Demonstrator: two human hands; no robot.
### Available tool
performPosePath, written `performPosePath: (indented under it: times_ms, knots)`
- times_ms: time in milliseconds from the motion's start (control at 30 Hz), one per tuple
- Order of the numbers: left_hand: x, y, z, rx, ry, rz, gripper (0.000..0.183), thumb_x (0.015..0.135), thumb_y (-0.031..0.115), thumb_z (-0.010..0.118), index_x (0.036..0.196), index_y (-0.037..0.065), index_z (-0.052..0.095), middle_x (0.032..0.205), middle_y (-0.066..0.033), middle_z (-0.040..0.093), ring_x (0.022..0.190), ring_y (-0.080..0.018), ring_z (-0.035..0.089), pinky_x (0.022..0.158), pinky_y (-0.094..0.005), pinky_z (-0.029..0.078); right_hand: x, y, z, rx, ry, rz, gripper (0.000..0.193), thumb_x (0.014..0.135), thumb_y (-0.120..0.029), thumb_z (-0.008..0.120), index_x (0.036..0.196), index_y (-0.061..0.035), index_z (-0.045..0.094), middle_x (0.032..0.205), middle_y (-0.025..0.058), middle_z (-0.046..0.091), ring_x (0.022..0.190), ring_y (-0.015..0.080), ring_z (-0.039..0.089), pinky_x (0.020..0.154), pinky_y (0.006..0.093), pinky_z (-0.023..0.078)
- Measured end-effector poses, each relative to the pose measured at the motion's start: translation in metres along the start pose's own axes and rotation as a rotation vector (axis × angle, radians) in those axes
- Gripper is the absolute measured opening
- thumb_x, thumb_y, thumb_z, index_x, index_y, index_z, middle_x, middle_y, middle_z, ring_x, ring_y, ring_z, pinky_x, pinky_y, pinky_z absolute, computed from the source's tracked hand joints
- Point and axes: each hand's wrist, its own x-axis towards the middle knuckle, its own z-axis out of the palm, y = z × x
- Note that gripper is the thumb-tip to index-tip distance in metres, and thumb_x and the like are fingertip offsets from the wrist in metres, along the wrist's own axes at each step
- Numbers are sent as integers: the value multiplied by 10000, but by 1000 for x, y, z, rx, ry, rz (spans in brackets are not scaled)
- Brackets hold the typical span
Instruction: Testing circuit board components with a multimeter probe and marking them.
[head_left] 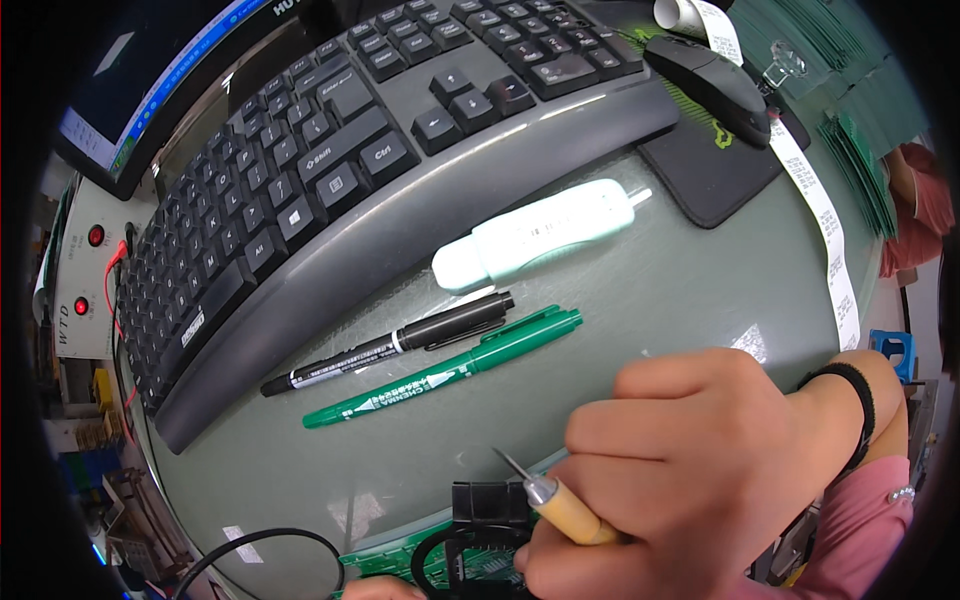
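Clock read with 12 at the far edge of the view.

Right hand (pixel 690 460) at 4 to 5 o'clock, fingers curled tight around an awl (pixel 572 513) with a pale yellow wooden handle, metal collar and thin dark steel spike. The spike points toward 10 to 11 o'clock; whether it touches anything, cannot tell. Black cord band (pixel 860 405) on the wrist, pink sleeve (pixel 840 540) below it.

Left hand (pixel 384 589) at 6 to 7 o'clock, mostly cut off by the lower edge. Only a finger part shows, beside a green printed circuit board (pixel 392 556); its grip, cannot tell. At 6 o'clock a black block-shaped fixture (pixel 490 503) overlaps the board in view, just beside the right hand.

From the right hand toward 10 o'clock: a slim green capped marker (pixel 445 372), and near it a black capped marker (pixel 400 340) with white bands, roughly parallel. Toward 11 o'clock, a pale mint plastic device (pixel 545 237) with a narrow tip.

Beyond these, a black full-size keyboard (pixel 310 245) at 11 o'clock. Black mouse (pixel 705 85) at 1 to 2 o'clock. Thin black cable (pixel 250 537) loops at 7 to 8 o'clock.
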Motion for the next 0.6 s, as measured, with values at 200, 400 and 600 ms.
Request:
performPosePath:
  times_ms: [200,400,600]
  knots:
    - [1,-1,-2,-4,-25,-3,258,646,170,760,903,172,751,973,58,720,892,-125,664,813,-374,373,1,-12,13,299,339,155,192,622,-113,710,577,-97,524,582,13,379,503,198,422,433,313,335]
    - [3,-7,-1,-90,-20,2,231,657,107,735,887,133,748,912,-18,730,863,-215,704,727,-364,529,0,-15,18,395,350,212,167,646,-118,705,591,-107,547,583,0,380,528,182,434,436,301,331]
    - [-5,-5,9,-178,76,-8,162,683,113,665,837,119,712,927,-23,707,890,-199,672,793,-420,461,17,-8,-8,411,2,234,177,615,-146,718,571,-107,551,574,6,364,499,192,408,425,316,313]
